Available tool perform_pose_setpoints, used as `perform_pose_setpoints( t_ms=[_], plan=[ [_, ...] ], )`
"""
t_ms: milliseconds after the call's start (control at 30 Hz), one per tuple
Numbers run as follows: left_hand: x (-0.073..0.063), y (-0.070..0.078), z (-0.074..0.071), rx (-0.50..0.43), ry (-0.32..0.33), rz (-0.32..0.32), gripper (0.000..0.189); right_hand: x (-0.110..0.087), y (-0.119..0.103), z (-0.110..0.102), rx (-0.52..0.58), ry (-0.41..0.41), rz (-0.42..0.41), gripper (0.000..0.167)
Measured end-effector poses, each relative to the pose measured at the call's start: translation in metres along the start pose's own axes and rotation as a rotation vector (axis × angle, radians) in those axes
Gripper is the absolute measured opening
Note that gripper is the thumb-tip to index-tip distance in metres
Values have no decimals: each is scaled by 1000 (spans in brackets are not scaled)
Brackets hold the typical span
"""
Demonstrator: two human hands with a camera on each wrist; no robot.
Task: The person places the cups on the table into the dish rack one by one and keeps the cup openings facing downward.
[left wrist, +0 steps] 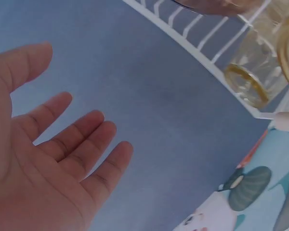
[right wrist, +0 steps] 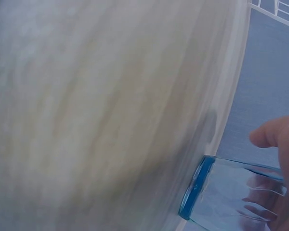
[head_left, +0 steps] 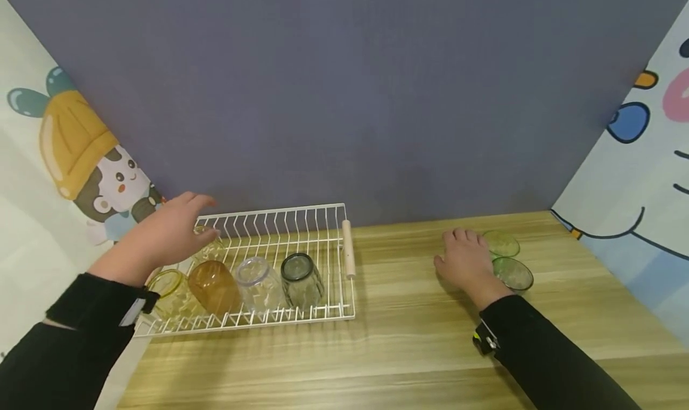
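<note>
A white wire rack [head_left: 323, 320] on the left holds a yellow glass [head_left: 173, 293], an amber glass [head_left: 213, 287], a clear glass [head_left: 259, 284] and a dark grey glass [head_left: 302, 281] along its front. Behind them is a pale yellow glass [head_left: 207, 251], partly hidden by my left hand [head_left: 171, 229]. That hand hovers over the rack's left end, fingers spread and palm bare. My right hand [head_left: 465, 260] is low over the table at right. Its fingers curl round the far side of a blue-rimmed glass [right wrist: 231, 190], thumb held off it; from the head this glass is hidden.
Just right of my right hand stand a light green glass [head_left: 503, 244] and a darker green glass [head_left: 514, 274]. The rack's wooden handle [head_left: 348, 248] faces the middle of the wood-grain table [head_left: 377, 362]. A grey-blue panel [head_left: 350, 99] rises behind, with cartoon-printed walls on both sides.
</note>
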State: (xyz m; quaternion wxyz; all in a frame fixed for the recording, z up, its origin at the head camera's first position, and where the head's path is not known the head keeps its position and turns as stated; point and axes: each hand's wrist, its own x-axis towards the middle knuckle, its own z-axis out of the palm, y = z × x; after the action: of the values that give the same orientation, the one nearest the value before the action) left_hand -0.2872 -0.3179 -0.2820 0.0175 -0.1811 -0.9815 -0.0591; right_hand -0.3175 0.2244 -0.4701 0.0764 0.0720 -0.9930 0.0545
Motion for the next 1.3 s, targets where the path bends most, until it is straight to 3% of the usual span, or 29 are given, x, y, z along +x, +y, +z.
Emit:
perform_pose_setpoints(
  t_ms=[167, 300, 533, 733, 833, 967, 1300],
  plan=[
    [-12, 23, 0, -14, 57, 34, 62, 0, -1, -1, -4, 6, 4, 62],
    [-25, 45, 6, -51, 153, 95, 59, 1, -2, -3, 1, 12, 7, 56],
    [-52, 95, 30, -200, 392, 284, 53, 3, -1, -6, 34, -6, 14, 54],
    [-60, 128, 53, -281, 511, 440, 47, 4, 0, -5, 54, -6, -2, 53],
    [-61, 141, 64, -324, 524, 483, 43, 4, 2, -3, 39, -1, -15, 54],
    [-59, 153, 76, -368, 506, 480, 40, 3, 3, 0, 25, 30, -35, 52],
    [-55, 161, 92, -475, 517, 492, 39, 1, -5, -2, 49, 164, -73, 39]
  ],
)
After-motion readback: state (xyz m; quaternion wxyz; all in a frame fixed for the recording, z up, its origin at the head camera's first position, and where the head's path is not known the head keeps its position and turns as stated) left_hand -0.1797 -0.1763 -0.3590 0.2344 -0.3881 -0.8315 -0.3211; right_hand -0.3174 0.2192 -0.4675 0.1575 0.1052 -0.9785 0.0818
